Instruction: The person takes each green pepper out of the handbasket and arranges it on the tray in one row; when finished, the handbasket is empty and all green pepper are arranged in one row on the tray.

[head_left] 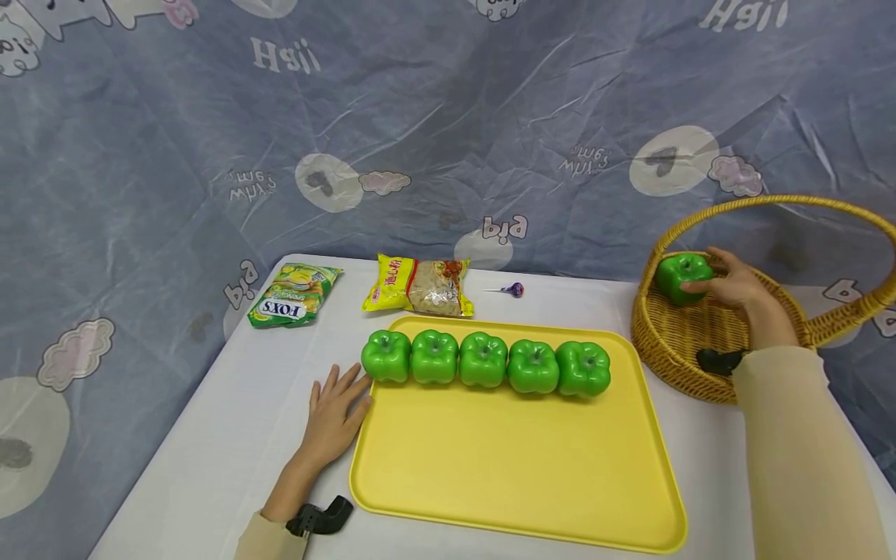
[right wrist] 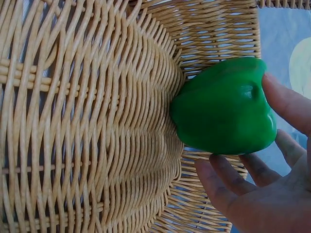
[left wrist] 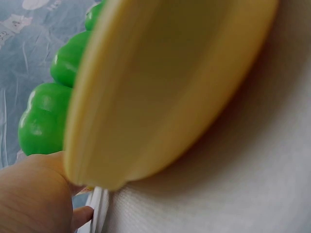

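Note:
My right hand (head_left: 743,292) reaches into a wicker basket (head_left: 647,350) at the right and holds a green bell pepper (head_left: 677,278) against its far left side. In the right wrist view the thumb lies on one side of this bell pepper (right wrist: 223,109) and the fingertips on the other. Flat on the table at the left, my left hand (head_left: 334,420) spreads its fingers, their tips at the rim of a yellow tray (head_left: 511,467). Several green bell peppers (head_left: 483,360) line the tray's far edge in a row, the leftmost close to those fingertips.
Behind the tray lie a green candy bag (head_left: 294,295), a yellow food packet (head_left: 418,286) and a lollipop (head_left: 516,289). The basket's tall handle (head_left: 770,201) arches over the right arm. A patterned grey-blue cloth (head_left: 448,117) hangs behind the white table (head_left: 210,459).

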A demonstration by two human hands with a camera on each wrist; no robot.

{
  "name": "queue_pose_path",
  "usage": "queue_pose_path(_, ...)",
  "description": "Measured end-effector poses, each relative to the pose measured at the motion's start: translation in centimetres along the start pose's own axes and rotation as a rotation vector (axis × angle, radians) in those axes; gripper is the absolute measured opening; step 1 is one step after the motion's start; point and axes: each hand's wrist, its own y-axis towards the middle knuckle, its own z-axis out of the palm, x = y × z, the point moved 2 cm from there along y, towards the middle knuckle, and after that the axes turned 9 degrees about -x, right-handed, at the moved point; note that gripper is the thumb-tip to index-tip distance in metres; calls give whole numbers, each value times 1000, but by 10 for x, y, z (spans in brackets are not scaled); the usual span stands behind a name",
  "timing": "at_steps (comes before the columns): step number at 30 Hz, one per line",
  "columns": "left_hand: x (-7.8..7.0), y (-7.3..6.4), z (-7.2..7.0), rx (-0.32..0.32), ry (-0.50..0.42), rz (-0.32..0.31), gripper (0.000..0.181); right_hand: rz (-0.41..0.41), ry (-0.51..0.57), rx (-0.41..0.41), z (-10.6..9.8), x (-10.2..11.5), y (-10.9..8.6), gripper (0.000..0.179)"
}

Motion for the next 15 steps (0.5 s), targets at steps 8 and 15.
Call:
queue_pose_path(8, 1, 0, 1, 4, -2, -4, 43, -35, -107, 15, 4, 0, 2, 104)
queue_pose_path(15, 1, 0, 1, 3, 2, -3, 43, -36, -96, -23, 4, 0, 3, 99)
